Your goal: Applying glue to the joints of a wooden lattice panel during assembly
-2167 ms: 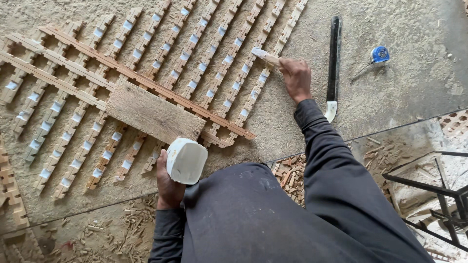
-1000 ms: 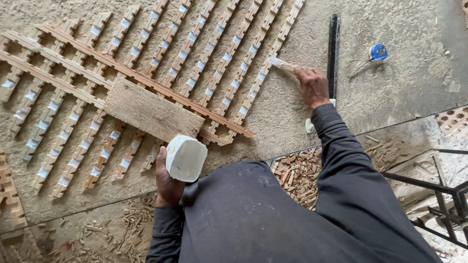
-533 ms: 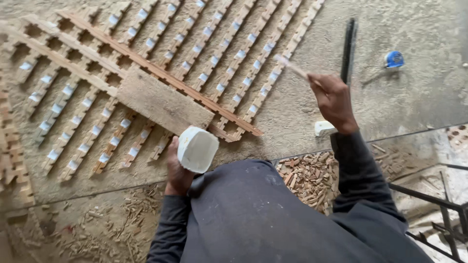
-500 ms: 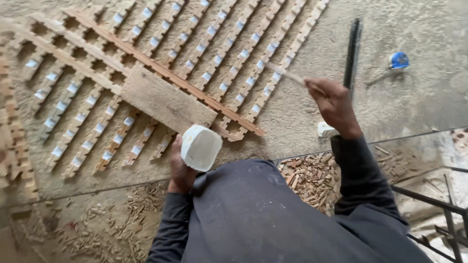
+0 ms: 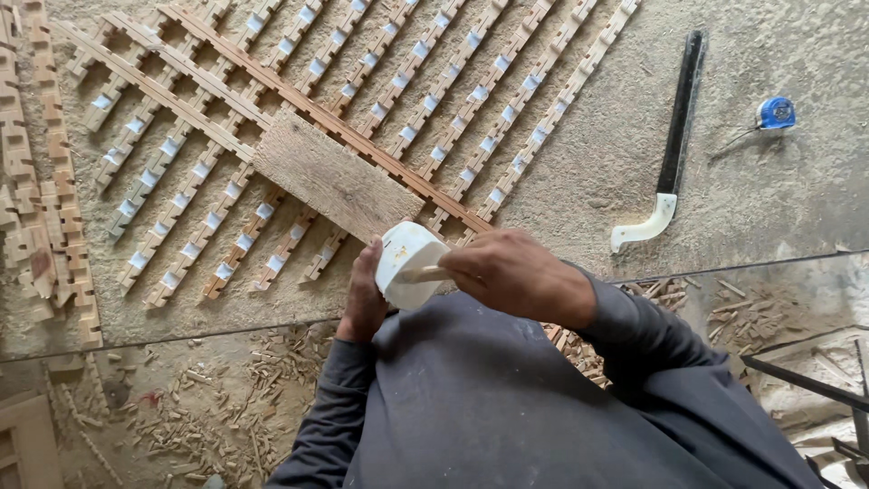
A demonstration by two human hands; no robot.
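My left hand (image 5: 364, 294) holds a white plastic tub (image 5: 407, 263) close to my chest. My right hand (image 5: 507, 272) is at the tub's open top and grips a small wooden stick (image 5: 424, 273) whose tip is dipped inside it. Beyond the tub lies a lattice of notched wooden strips (image 5: 389, 91) with white glue dabs in the notches. A flat wooden board (image 5: 335, 177) rests on the lattice just past the tub.
A black saw with a white handle (image 5: 672, 154) lies to the right on the gritty slab, a blue tape measure (image 5: 776, 113) beyond it. Spare notched strips (image 5: 45, 181) are stacked at the left. Wood chips (image 5: 208, 407) litter the floor below the slab's edge.
My right hand drew the stick back from the lattice's right side and brought it to the tub. The view shifted, so the lattice sits further up and left.
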